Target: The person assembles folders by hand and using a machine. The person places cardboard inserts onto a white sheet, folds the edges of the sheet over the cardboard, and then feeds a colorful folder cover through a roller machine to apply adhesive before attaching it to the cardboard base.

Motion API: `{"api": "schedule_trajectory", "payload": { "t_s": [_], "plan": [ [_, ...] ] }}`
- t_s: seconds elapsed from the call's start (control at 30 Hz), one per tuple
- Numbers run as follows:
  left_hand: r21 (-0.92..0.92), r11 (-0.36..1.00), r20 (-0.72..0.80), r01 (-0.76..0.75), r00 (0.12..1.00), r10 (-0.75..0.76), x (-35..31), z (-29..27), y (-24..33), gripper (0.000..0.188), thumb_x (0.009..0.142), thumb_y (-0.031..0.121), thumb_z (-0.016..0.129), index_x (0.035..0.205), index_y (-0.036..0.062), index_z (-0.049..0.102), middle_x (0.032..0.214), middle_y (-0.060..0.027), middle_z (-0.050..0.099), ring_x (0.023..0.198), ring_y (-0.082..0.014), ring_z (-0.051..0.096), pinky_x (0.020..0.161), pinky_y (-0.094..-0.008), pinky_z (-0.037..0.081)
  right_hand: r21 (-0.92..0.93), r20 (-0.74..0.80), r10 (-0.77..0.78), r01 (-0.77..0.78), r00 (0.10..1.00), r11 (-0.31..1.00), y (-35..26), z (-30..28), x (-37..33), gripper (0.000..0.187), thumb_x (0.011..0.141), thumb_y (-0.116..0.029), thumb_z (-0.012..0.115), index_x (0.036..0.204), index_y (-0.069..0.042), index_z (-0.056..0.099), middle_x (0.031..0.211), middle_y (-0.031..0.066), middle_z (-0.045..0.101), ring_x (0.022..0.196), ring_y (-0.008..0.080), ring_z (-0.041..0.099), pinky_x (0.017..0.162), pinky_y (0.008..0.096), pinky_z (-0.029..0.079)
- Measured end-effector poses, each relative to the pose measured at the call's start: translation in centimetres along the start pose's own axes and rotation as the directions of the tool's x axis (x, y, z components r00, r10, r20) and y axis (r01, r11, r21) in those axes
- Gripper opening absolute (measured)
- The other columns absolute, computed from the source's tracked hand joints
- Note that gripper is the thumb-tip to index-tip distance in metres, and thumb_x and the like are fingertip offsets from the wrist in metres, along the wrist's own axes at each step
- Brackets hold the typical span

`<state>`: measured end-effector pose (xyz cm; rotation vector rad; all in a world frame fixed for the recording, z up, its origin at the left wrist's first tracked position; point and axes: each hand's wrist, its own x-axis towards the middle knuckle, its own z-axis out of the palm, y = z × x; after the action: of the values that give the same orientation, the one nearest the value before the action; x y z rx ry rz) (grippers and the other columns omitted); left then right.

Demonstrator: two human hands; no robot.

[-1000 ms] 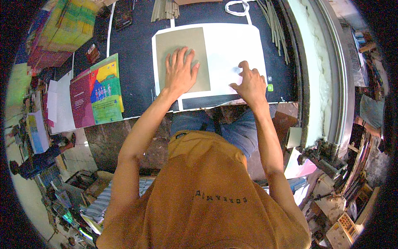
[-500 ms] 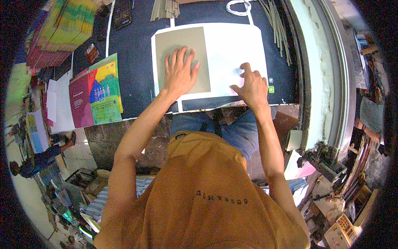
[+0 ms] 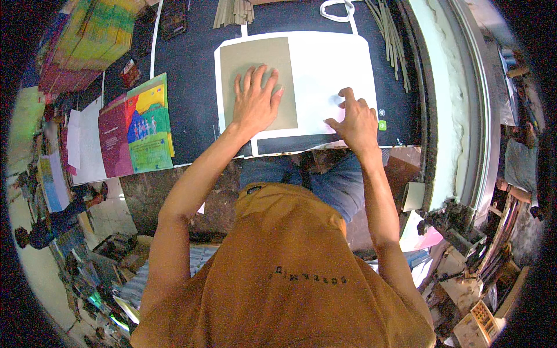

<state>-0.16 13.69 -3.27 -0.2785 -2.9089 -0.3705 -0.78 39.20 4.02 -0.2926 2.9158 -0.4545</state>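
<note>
A large white sheet (image 3: 331,64) with cut corners lies on the dark tabletop, and a grey-brown board (image 3: 255,55) covers its left part. My left hand (image 3: 255,101) rests on that board, palm down with its fingers spread. Over the right part of the sheet is my right hand (image 3: 360,122), its index finger and thumb apart and its other fingers bent. Nothing shows between those fingers. Whether the right fingertips touch the paper I cannot tell.
Left of the sheet lie printed covers (image 3: 148,124) in maroon, yellow and green. Stacked booklets (image 3: 96,43) stand at the far left. Thin strips lie at the back (image 3: 232,13) and at the right (image 3: 391,43), near a white ring-shaped roll (image 3: 336,17). A pale ledge (image 3: 449,104) borders the table's right side.
</note>
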Motion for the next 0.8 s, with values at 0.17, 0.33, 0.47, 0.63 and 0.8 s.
{"api": "schedule_trajectory", "payload": {
  "t_s": [0.17,0.33,0.47,0.63,0.8],
  "plan": [
    [0.013,1.0,-0.005,0.004,1.0,-0.004,-0.1,-0.1,0.0,0.05,0.102,0.036,0.054,0.145,0.0109,0.052,0.152,-0.0177,0.042,0.142,-0.0413,0.036,0.117,-0.0641,0.025,0.005,-0.006,0.002,-0.002,1.0,1.0,0.0,0.1,-0.1,0.065,0.073,-0.024,0.089,0.124,-0.013,0.051,0.1,0.0137,0.072,0.101,0.0363,0.068,0.085,0.0519,0.049],
    [-0.019,1.0,-0.015,0.006,1.0,-0.006,0.0,-0.2,0.2,0.049,0.101,0.036,0.056,0.141,0.0081,0.055,0.147,-0.0181,0.046,0.139,-0.0395,0.04,0.114,-0.0653,0.03,0.008,0.001,-0.003,0.003,1.0,1.0,0.0,0.1,-0.3,0.065,0.075,-0.024,0.088,0.127,-0.012,0.051,0.104,0.0115,0.07,0.105,0.0339,0.064,0.086,0.0514,0.048],
    [-0.52,0.797,0.059,0.308,0.944,-0.326,5.1,-0.4,-3.9,0.04,0.098,0.033,0.06,0.127,0.0066,0.063,0.133,-0.0186,0.057,0.127,-0.0391,0.051,0.106,-0.0569,0.041,-0.017,-0.304,-0.074,0.072,0.95,0.997,-1.1,-0.3,-3.1,0.066,0.077,-0.026,0.087,0.131,-0.009,0.053,0.111,0.0124,0.066,0.107,0.0324,0.061,0.087,0.0483,0.047],
    [-0.051,0.848,-0.391,0.527,0.771,-0.503,13.3,-1.1,-13.4,0.031,0.094,0.03,0.068,0.114,0.0062,0.071,0.113,-0.019,0.063,0.115,-0.0383,0.058,0.094,-0.0549,0.048,0.196,-0.393,0.031,0.05,0.919,0.979,-0.2,-0.4,-7.8,0.059,0.08,-0.024,0.085,0.128,-0.004,0.058,0.111,0.0157,0.066,0.106,0.0344,0.061,0.09,0.0464,0.048],
    [-0.152,0.787,-0.184,0.598,0.765,-0.617,14.0,0.3,-17.1,0.025,0.089,0.034,0.074,0.105,0.0152,0.078,0.112,-0.0153,0.071,0.113,-0.036,0.065,0.096,-0.053,0.051,0.238,-0.434,0.119,-0.014,0.893,0.971,2.1,-1.3,-10.5,0.053,0.083,-0.023,0.084,0.125,-0.001,0.06,0.108,0.0168,0.067,0.102,0.035,0.063,0.091,0.0452,0.048]
  ]
}}
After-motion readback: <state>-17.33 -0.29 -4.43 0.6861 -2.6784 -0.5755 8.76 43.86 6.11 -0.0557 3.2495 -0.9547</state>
